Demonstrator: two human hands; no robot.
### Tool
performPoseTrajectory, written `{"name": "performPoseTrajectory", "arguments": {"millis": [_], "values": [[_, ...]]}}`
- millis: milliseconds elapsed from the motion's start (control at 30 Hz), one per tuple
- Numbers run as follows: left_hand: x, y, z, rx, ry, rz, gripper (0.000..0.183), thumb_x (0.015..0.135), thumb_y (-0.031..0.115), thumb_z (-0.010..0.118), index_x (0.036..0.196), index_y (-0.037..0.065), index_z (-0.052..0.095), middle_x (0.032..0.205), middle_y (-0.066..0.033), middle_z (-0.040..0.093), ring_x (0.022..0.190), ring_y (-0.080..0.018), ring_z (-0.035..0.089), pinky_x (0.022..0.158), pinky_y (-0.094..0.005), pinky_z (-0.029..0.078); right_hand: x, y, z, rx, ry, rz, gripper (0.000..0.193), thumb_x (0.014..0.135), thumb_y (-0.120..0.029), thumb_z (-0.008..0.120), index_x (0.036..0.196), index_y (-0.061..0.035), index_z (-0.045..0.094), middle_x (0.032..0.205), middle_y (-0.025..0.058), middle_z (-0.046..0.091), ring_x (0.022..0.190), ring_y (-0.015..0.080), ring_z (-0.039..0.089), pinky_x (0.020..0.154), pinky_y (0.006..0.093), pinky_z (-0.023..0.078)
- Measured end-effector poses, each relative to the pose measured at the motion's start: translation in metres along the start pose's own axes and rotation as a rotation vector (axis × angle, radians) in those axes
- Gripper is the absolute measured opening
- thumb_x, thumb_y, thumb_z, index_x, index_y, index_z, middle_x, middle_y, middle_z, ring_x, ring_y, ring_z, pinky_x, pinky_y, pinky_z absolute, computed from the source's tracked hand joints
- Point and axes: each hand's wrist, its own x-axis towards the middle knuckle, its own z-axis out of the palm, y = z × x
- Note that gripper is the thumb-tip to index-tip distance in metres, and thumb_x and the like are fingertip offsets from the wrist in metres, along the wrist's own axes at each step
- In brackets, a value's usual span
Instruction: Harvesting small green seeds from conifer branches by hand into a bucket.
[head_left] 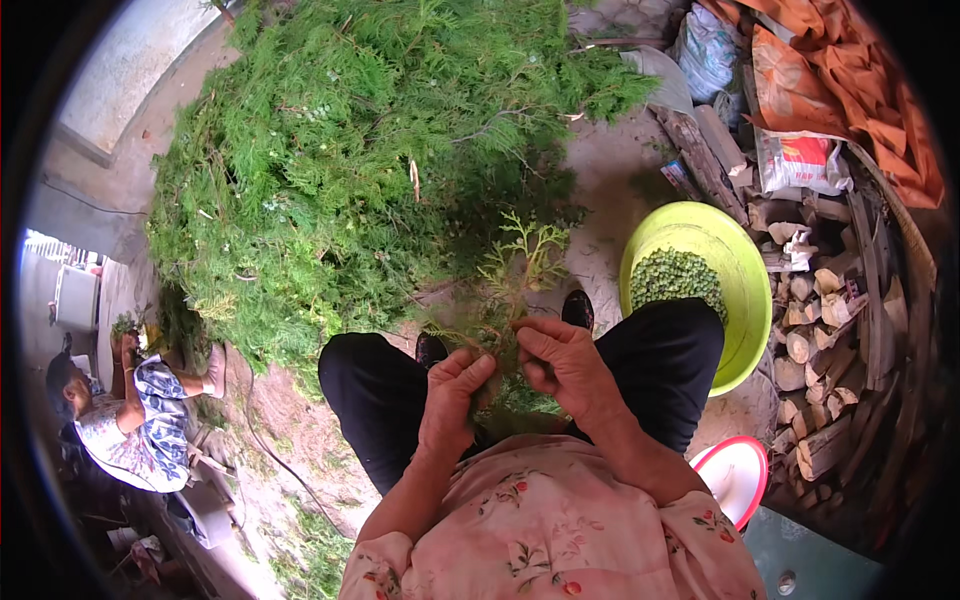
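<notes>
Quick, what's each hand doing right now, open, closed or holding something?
Left hand: grip closed; too blurred to tell whether it holds any greenery.
Right hand: grip closed, apparently pinching a yellow-green sprig.

Looks like somebody's yard or open-sided shed to me. There's split firewood (800, 345) stacked well right of the right hand (555, 365), with a crumpled orange tarp (865, 90) and a plastic sack (800, 165) up beyond it. Ahead of the left hand (458, 390), a huge heap of conifer branches (330, 170) sits straight on bare, dusty ground (605, 165).
</notes>
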Motion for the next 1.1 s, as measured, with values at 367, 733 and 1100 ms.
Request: {"name": "performPoseTrajectory", "arguments": {"millis": [367, 733, 1100], "values": [[-0.003, 0.001, 0.000, 0.078, -0.026, -0.001, 0.013, 0.081, 0.012, 0.060, 0.070, 0.007, 0.056, 0.063, 0.0033, 0.052, 0.050, -0.0038, 0.041, 0.045, -0.0191, 0.031, 0.001, 0.009, -0.003, 0.103, -0.063, 0.025, 0.012, 0.083, -0.013, 0.058, 0.088, -0.0030, 0.055, 0.066, 0.0008, 0.050, 0.048, 0.0068, 0.044, 0.040, 0.0188, 0.033], [-0.003, 0.004, -0.007, -0.006, 0.019, 0.039, 0.014, 0.079, 0.012, 0.060, 0.068, 0.007, 0.055, 0.066, 0.0001, 0.057, 0.051, -0.0057, 0.045, 0.046, -0.0196, 0.034, -0.013, -0.010, -0.003, 0.286, -0.120, -0.028, 0.008, 0.086, -0.012, 0.052, 0.090, -0.0049, 0.053, 0.082, 0.0062, 0.055, 0.061, 0.0101, 0.050, 0.044, 0.0208, 0.036], [-0.007, 0.007, -0.002, 0.081, -0.063, 0.079, 0.007, 0.078, 0.008, 0.056, 0.076, 0.002, 0.059, 0.064, 0.0010, 0.052, 0.051, -0.0054, 0.041, 0.047, -0.0197, 0.031, -0.002, -0.003, 0.003, -0.192, -0.096, -0.012, 0.016, 0.083, -0.014, 0.060, 0.090, 0.0000, 0.061, 0.061, -0.0012, 0.051, 0.042, 0.0048, 0.041, 0.035, 0.0182, 0.026]]}}
